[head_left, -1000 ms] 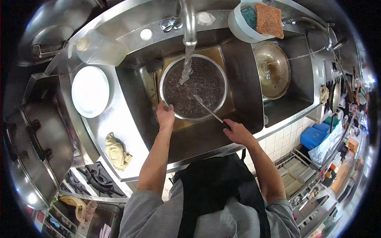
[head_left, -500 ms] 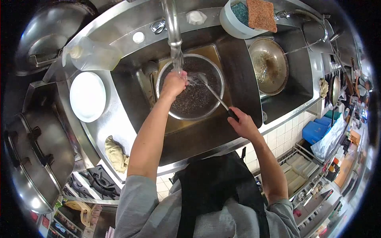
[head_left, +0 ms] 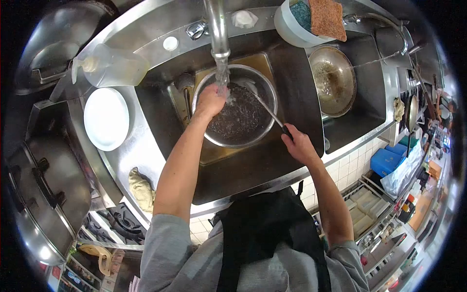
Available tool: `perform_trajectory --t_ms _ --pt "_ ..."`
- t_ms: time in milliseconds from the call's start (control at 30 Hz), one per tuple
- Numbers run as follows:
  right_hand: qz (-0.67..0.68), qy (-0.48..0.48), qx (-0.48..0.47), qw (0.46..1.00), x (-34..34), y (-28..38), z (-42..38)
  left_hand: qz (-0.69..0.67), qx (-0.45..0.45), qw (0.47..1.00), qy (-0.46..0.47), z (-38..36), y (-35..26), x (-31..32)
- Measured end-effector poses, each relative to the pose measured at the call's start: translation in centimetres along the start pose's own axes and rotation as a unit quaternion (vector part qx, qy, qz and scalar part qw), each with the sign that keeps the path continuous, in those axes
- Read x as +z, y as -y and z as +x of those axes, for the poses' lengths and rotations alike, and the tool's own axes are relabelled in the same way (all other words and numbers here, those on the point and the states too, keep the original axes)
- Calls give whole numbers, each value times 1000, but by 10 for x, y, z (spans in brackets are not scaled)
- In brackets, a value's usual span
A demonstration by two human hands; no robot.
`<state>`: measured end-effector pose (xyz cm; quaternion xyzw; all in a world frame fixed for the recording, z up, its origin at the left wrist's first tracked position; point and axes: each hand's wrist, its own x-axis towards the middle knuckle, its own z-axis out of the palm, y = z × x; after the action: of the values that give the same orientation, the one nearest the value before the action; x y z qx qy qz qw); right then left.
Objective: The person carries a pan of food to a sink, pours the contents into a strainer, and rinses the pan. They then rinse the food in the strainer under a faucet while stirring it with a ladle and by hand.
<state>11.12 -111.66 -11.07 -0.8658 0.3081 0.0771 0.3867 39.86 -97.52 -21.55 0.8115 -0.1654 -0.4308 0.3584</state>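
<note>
Running water from the faucet [head_left: 217, 29] falls onto my left hand [head_left: 211, 100], which is over the left part of a round metal bowl [head_left: 273, 109]. Its fingers are hidden by the water and splash, so what they hold cannot be made out. The bowl holds dark water with bubbles and sits in the left sink basin [head_left: 296, 92]. My right hand [head_left: 297, 144] is closed around the black handle of a long metal utensil [head_left: 268, 111]. The far end of the utensil dips into the bowl near its upper middle.
A wok [head_left: 332, 82] lies in the right basin. Behind the sink stands a tub [head_left: 290, 27] with scouring pads. On the left are a soap bottle [head_left: 114, 65], a white oval dish [head_left: 106, 119] and a crumpled cloth [head_left: 141, 190]. Large pots flank the far left.
The utensil's head has sunk deeper and sits slightly right of before. My right hand has shifted a little up and right. The whole view has moved slightly.
</note>
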Motion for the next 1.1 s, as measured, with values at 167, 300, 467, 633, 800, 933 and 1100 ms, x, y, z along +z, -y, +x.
perform_trajectory --t_ms 167,300,467,633,800,933,1100 --pt "-156 3 28 987 -13 -22 -7 183 -23 982 -32 -20 11 -9" --pt "-205 61 58 975 -21 -7 -4 206 -28 977 -48 -29 36 11" --pt "-147 122 111 975 9 -9 -10 172 -29 984 -30 -37 48 32" --pt "115 232 312 914 15 -2 -9 152 -39 987 -30 -36 57 45" --pt "272 261 359 854 27 18 0 30 -56 998 -14 -21 64 42" --pt "378 284 355 807 39 25 8 101 -65 993 16 -21 33 21" --pt "388 305 350 796 29 23 -3 234 -12 972 17 -17 25 18"
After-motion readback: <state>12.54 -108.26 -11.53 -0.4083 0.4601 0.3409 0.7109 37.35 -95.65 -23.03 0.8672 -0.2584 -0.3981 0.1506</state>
